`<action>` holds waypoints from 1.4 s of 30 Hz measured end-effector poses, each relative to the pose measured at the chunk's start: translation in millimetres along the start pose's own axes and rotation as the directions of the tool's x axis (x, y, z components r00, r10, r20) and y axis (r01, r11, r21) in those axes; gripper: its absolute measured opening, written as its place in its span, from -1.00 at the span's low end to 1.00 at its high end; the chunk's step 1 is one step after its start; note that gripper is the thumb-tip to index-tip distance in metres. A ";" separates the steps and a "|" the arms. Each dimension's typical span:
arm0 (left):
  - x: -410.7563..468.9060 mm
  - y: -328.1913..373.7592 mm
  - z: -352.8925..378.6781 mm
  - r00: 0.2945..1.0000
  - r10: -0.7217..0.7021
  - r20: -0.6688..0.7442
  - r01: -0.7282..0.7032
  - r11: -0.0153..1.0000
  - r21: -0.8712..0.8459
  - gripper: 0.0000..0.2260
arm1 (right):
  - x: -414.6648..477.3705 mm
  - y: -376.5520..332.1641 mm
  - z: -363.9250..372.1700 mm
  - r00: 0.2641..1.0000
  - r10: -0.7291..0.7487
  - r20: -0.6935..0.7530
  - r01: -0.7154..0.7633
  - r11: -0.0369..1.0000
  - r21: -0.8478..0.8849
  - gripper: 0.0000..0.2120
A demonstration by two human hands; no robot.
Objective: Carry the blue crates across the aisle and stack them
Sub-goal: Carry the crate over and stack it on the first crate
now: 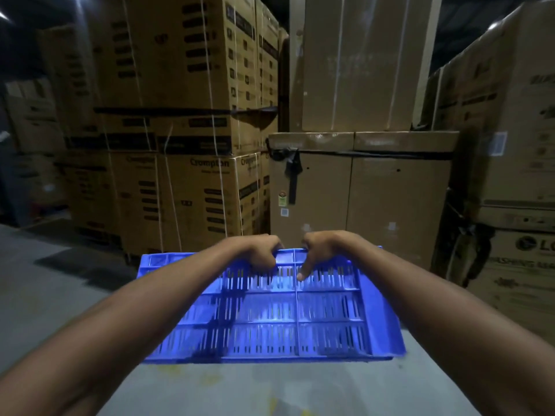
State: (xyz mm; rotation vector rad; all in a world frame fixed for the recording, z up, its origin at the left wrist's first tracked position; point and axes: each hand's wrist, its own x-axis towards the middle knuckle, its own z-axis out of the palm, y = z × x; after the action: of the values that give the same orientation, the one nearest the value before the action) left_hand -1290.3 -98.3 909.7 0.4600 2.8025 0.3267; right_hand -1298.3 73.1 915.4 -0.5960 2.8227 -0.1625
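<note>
A person's left hand (259,253) and right hand (318,250), fingers curled over the far rim, carry a blue crate (270,310) above the concrete floor (45,295) toward stacked cartons (186,181), apparently mid-carry, with setting down and stacking next.

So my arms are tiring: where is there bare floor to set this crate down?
Bare grey floor lies on the left, bordered by the strapped boxes ahead and the crate that the left hand and right hand grip. More floor shows just below the crate. Ahead and to the right it is crowded: plain boxes and printed boxes stand close.
</note>
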 end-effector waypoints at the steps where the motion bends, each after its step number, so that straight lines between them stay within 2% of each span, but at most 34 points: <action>1: 21.8 -3.7 -5.8 1.000 -0.004 0.004 0.004 1.000 -0.011 -0.75 | 21.2 12.4 -5.4 1.000 0.008 0.003 -0.008 1.000 0.016 -0.51; 5: 100.3 -26.1 -31.1 0.999 0.015 -0.051 -0.015 1.000 0.000 -0.76 | 102.5 52.6 -26.5 1.000 0.020 0.002 -0.020 0.997 0.068 -0.56; 9: 163.0 -46.5 -49.2 0.992 0.088 -0.096 -0.072 0.985 0.159 -0.85 | 164.7 77.3 -35.8 0.993 0.037 0.113 -0.047 0.995 0.089 -0.70; 12: 214.7 -65.0 -62.6 0.988 0.124 -0.087 -0.097 0.958 0.270 -0.83 | 211.1 95.5 -34.6 0.998 0.041 0.038 -0.046 0.989 0.137 -0.72; 17: 306.6 -110.9 -84.2 0.990 0.143 -0.006 -0.136 0.954 0.268 -0.90 | 296.7 116.8 -31.6 0.993 0.112 -0.044 -0.101 0.974 0.201 -0.71; 24: 424.0 -183.9 -130.6 0.963 0.158 0.217 -0.210 0.946 0.245 -0.79 | 413.9 111.2 -56.7 0.953 0.237 -0.188 -0.235 0.971 0.036 -0.63; 26: 453.3 -188.7 -133.5 0.949 0.209 0.238 -0.265 0.935 0.237 -0.65 | 437.6 114.6 -59.8 0.935 0.261 -0.239 -0.275 0.961 -0.026 -0.67; 28: 480.7 -189.6 -129.5 0.948 0.238 0.212 -0.287 0.927 0.242 -0.54 | 455.3 122.2 -61.4 0.925 0.251 -0.286 -0.284 0.955 -0.080 -0.68; 34: 545.8 -194.7 -109.7 0.969 0.235 0.075 -0.247 0.930 0.273 -0.79 | 501.9 172.9 -48.1 0.911 0.201 -0.361 -0.265 0.955 -0.136 -0.77; 38: 589.7 -195.9 -81.1 0.972 0.209 -0.105 -0.168 0.936 0.308 -0.74 | 535.6 227.2 -27.1 0.919 0.164 -0.360 -0.229 0.963 -0.145 -0.77; 42: 654.8 -211.5 -31.9 0.973 0.168 -0.161 -0.107 0.938 0.330 -0.73 | 583.5 293.4 21.0 0.919 0.126 -0.374 -0.193 0.970 -0.149 -0.81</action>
State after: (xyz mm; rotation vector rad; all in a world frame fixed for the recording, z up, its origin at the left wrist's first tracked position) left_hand -1954.3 -75.8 728.1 0.7366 3.0253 -0.0669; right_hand -1921.1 99.4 719.6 -0.3997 3.2576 0.0229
